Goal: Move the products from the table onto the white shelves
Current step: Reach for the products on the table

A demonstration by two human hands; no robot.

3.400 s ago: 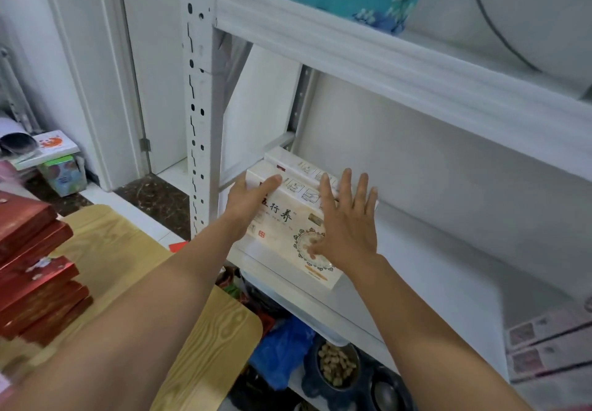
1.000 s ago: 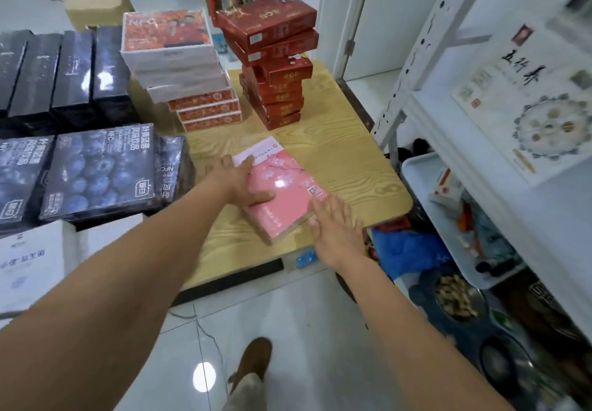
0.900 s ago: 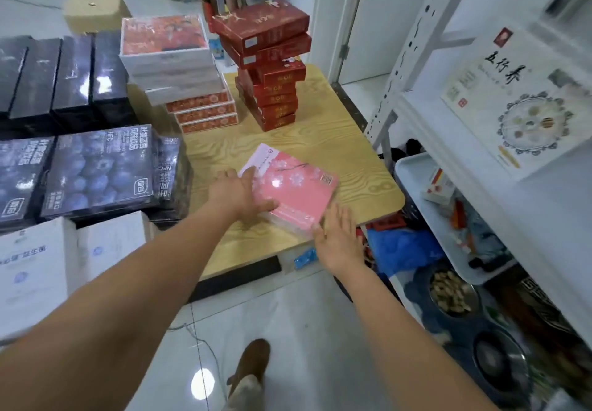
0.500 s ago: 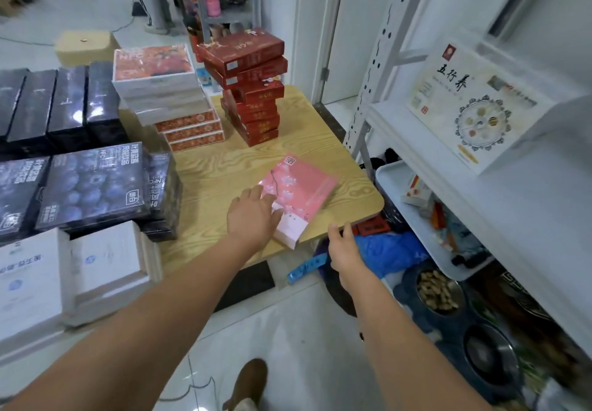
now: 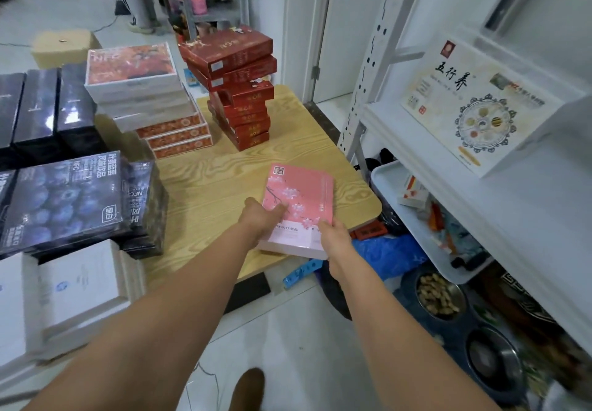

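Note:
A flat pink box with a blossom print (image 5: 301,199) sits at the front right corner of the wooden table (image 5: 205,186), its near end raised past the table's edge. My left hand (image 5: 261,218) grips its left near corner, thumb on top. My right hand (image 5: 333,234) holds the right near corner from the side. To the right stand the white shelves (image 5: 448,167), with a cream box printed with a round pattern (image 5: 474,112) lying on the middle shelf.
A leaning stack of red boxes (image 5: 237,86) and a stack of white and orange boxes (image 5: 144,96) fill the table's far side. Dark blueberry boxes (image 5: 70,199) and white boxes (image 5: 64,285) lie left. A white tray (image 5: 387,186) and metal bowls (image 5: 439,295) sit under the shelves.
After leaving the cream box on the shelf, both hands came back to the table, turned the pink box lengthwise and slid it to the front right corner, where both now hold it.

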